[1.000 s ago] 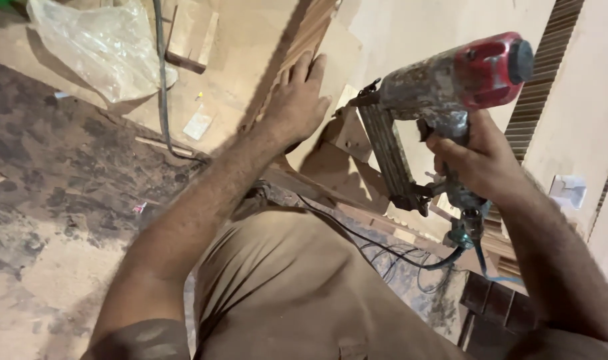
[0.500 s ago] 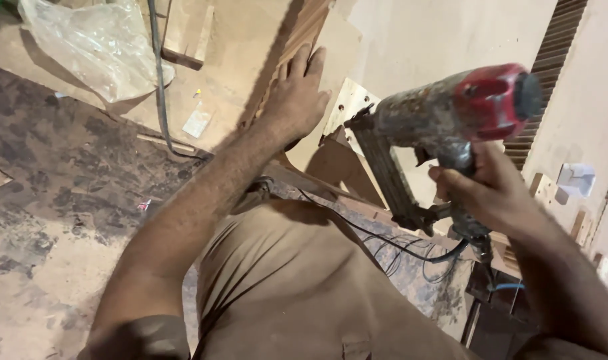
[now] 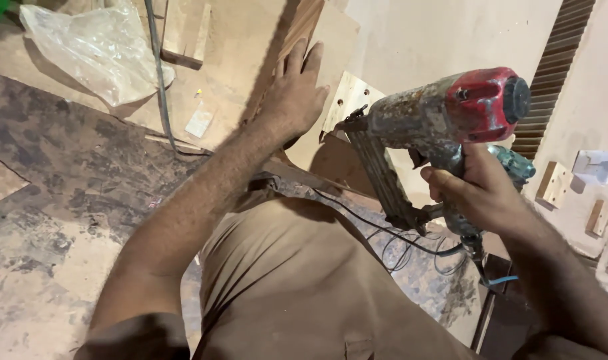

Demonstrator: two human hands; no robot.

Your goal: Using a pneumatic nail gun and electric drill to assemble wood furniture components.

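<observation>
Head view | right hand clenched on red-capped nail gun, nose now swung closer to pale plywood piece | left hand fingers flat, bracing brown upright board, unchanged | alignment appears nearer.

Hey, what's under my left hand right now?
The left hand lies flat on a wood panel standing on edge. A pale plywood piece shows just past it, by the nail gun nose. The spot beneath the palm is covered.
</observation>
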